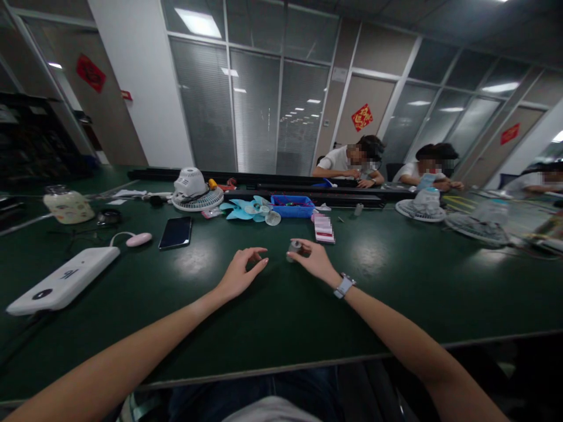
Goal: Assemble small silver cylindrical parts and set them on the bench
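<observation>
The right hand [319,262] pinches a small grey cylinder [294,249] between its fingers, mid-bench; the left hand [238,274], just to the left, is free, its fingers curved and parted. Farther across the green bench [281,328] lie light-blue fan blades [241,210] and a blue tray [294,212]; a dark phone [175,232] lies left.

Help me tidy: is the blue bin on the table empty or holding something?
Holding something: reddish and greenish bits show inside the blue bin, too small to identify.
</observation>
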`<state>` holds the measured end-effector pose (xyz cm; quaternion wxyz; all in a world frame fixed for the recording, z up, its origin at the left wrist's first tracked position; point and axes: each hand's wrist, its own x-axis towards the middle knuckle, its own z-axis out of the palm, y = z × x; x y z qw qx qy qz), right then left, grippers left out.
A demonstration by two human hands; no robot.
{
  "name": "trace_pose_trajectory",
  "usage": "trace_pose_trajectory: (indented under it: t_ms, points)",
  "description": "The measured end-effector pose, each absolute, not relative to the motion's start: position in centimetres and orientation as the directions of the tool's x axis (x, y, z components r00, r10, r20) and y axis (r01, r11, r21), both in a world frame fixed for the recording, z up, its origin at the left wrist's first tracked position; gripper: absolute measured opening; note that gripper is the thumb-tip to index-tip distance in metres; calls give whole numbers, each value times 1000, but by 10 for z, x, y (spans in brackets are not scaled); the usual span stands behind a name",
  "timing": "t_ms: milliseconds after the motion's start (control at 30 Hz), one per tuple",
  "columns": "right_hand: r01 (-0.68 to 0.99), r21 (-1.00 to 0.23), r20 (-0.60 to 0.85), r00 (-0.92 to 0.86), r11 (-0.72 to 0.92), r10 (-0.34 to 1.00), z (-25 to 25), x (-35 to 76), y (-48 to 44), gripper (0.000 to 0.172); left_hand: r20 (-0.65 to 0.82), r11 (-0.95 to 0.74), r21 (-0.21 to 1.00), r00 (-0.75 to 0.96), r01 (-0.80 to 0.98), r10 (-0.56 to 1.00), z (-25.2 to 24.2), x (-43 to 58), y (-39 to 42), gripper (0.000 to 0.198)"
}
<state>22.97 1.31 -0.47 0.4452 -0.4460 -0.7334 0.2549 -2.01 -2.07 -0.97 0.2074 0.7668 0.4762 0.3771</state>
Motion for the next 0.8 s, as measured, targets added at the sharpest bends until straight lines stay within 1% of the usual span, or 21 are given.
trace_pose_trajectory:
  t_ms: [67,133,267,333,433,600,800]
  points:
    - [328,-799,410,-316,503,856,-6,203,-5,49,433,-525,631,301,571,849,-7,-18,-25,42]
    - [289,-805,401,-381,519,833,-7,187,-19,48,467,-570,593,334,568,819,-6,-17,-28,42]
    - [298,-774,406,-442,558,800,-6,181,-28,37,482,-618,564,389,548,785,-7,-15,-29,37]
    - [306,-774,394,-452,554,800,-6,183,-27,35,478,-620,565,397,544,784,-8,-15,-27,34]
    - [293,-790,374,-464,538,803,-7,183,-25,42,474,-598,582,368,551,800,-9,-14,-22,31]
    - [328,-777,364,-463,538,808,-9,183,-25,41,476,-559,615,303,556,825,-6,-11,-15,29]
    - [322,-779,365,-465,539,807,-7,183,-26,45,492,-490,675,158,551,856,-2,-22,-11,31]
